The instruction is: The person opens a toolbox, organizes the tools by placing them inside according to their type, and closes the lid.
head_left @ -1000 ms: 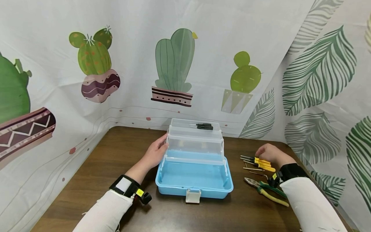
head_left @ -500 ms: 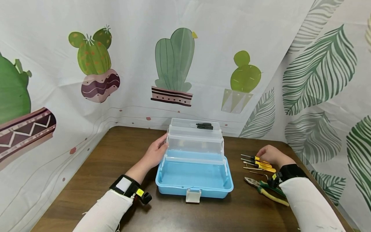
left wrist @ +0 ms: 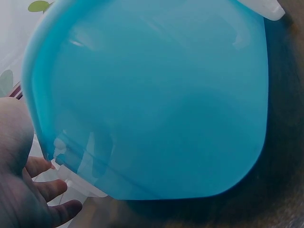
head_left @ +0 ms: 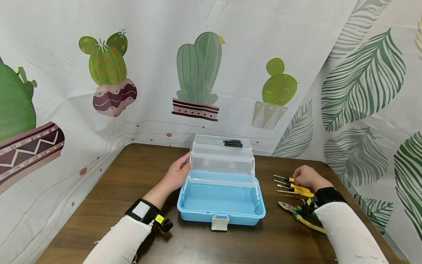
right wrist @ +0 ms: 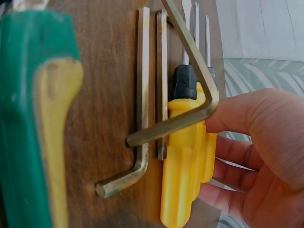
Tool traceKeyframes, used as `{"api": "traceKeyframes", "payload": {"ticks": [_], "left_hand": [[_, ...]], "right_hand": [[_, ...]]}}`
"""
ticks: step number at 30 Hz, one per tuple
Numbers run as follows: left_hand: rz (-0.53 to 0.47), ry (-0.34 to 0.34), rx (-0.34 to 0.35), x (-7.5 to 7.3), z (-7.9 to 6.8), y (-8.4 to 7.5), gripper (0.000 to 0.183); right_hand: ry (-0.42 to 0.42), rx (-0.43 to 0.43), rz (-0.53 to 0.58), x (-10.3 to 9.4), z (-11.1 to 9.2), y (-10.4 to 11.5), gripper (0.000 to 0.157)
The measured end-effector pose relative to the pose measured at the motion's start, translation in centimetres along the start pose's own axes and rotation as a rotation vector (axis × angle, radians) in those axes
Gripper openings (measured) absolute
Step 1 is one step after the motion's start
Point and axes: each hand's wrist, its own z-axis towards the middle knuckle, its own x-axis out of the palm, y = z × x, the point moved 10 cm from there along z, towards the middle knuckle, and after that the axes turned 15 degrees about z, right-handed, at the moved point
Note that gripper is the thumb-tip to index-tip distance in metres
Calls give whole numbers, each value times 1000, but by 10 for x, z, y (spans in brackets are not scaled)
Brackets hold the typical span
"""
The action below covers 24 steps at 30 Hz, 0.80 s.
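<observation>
A light blue toolbox (head_left: 219,219) stands unfolded at the table's middle, its clear trays (head_left: 222,163) stepped up behind the base. My left hand (head_left: 177,175) holds the left side of the trays, thumb in front and fingers behind. In the left wrist view, its fingers lie near the clear plastic beside the blue wall (left wrist: 166,104). To the right, my right hand (head_left: 308,176) pinches the farthest yellow-handled screwdriver (head_left: 290,179). Other yellow screwdrivers (right wrist: 176,190) lie close beside it, partly hiding the held handle in the right wrist view. Several hex keys (right wrist: 142,95) lie next to them.
Green and yellow pliers (head_left: 296,214) lie nearer me on the right, partly under the right wrist. Small black screwdrivers (head_left: 232,143) rest in the top rear tray. A white printed cloth (head_left: 151,73) hangs behind the brown table (head_left: 132,176). A white latch (head_left: 219,223) hangs at the toolbox's front.
My right hand has shifted slightly, and the farthest yellow screwdriver has moved a little away from the others. The left hand and toolbox have stayed put.
</observation>
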Motion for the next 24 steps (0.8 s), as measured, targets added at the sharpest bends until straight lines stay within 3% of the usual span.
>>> {"api": "traceKeyframes", "payload": {"ticks": [24], "left_hand": [[9,3,2,0,0,1,53]], "right_hand": [[-28,19,-16,2,0,-5,13]]}}
